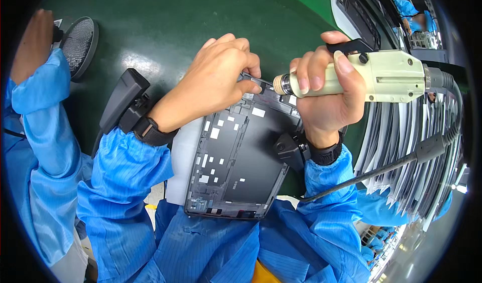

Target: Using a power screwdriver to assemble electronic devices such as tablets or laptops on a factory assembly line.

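Observation:
A thin dark casing panel (261, 142), like a laptop cover, lies with its inner side up, dotted with small white stickers. Its near edge reaches close to my body. At its far edge my left hand (221, 72) is closed, thumb and forefinger pinching the rim; whether a small part is between them is hidden. My right hand (331, 87) grips a pale green electric screwdriver (391, 77) held sideways above the panel's far right corner. The screwdriver's collar end points left toward my left hand, and a black lever lies along its upper side.
The grey screwdriver cable (386, 170) loops down on the right. Beside it stands a row of upright sheets or thin panels (401, 142). A dark frame-like part (359, 12) lies far right. At left are a round textured disc (80, 47) and a co-worker's blue sleeve (45, 127).

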Demonstrator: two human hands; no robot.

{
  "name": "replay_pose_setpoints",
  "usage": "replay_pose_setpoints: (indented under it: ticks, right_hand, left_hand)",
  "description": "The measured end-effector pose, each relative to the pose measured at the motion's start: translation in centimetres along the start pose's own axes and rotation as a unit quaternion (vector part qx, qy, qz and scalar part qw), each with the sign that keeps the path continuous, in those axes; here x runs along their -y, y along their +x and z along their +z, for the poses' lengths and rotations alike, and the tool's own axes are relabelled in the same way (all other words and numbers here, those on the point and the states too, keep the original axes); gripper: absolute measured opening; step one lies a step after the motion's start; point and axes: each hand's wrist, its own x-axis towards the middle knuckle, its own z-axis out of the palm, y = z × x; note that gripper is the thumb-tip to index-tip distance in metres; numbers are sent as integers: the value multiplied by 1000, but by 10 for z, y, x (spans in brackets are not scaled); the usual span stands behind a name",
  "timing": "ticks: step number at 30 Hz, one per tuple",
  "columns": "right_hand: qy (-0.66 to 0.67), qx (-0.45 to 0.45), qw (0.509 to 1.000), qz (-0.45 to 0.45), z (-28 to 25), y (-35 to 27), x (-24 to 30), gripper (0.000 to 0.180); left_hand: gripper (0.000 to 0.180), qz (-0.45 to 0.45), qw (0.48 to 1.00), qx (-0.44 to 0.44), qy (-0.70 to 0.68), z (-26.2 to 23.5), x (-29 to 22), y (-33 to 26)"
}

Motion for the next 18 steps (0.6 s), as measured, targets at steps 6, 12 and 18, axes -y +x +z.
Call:
replay_pose_setpoints:
  ticks: [6,12,18]
  right_hand:
    - [-10,-9,1000,2,3,2,-6,36]
    - [-39,3,999,-3,16,0,-6,29]
    - [-9,30,999,-22,18,1,-9,14]
  left_hand:
    - [17,12,1000,-5,11,-1,3,1]
    - [18,17,1000,-11,18,-5,5,0]
    - [19,31,999,-5,35,-5,2,0]
